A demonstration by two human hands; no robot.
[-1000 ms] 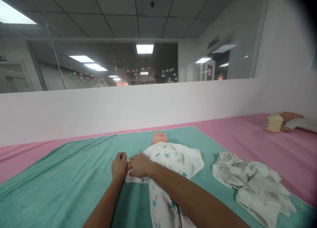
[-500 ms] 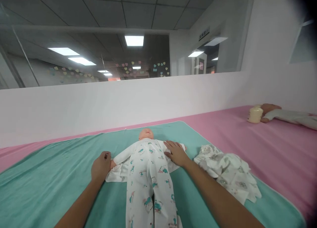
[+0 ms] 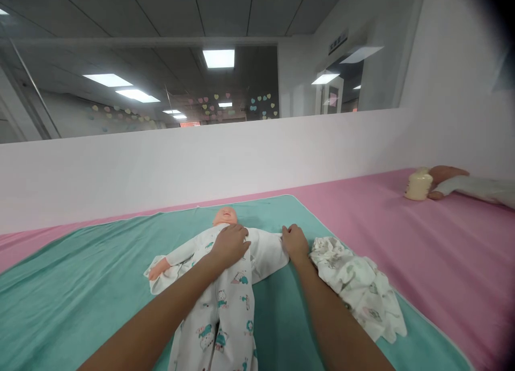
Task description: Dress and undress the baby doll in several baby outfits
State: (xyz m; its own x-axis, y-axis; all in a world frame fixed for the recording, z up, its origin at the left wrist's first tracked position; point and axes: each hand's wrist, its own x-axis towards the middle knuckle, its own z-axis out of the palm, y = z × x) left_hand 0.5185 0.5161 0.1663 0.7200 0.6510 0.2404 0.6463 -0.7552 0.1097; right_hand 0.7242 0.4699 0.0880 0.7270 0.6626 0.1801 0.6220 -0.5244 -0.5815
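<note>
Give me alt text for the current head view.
A baby doll lies face up on a teal sheet in a white patterned outfit. A person's left hand rests on its chest, the right hand at the edge of plain white fabric beside the doll; a crumpled cloth lies to the right.

I see bright white panels (image 3: 218, 58) glaring in the glass (image 3: 253, 78) against a dim grey ceiling (image 3: 169, 11). Light on the sheet (image 3: 80, 285) is soft and even — just a faint shadow beside the doll (image 3: 231, 293). A dark, blurred patch covers my top right corner — fine detail smears.
</note>
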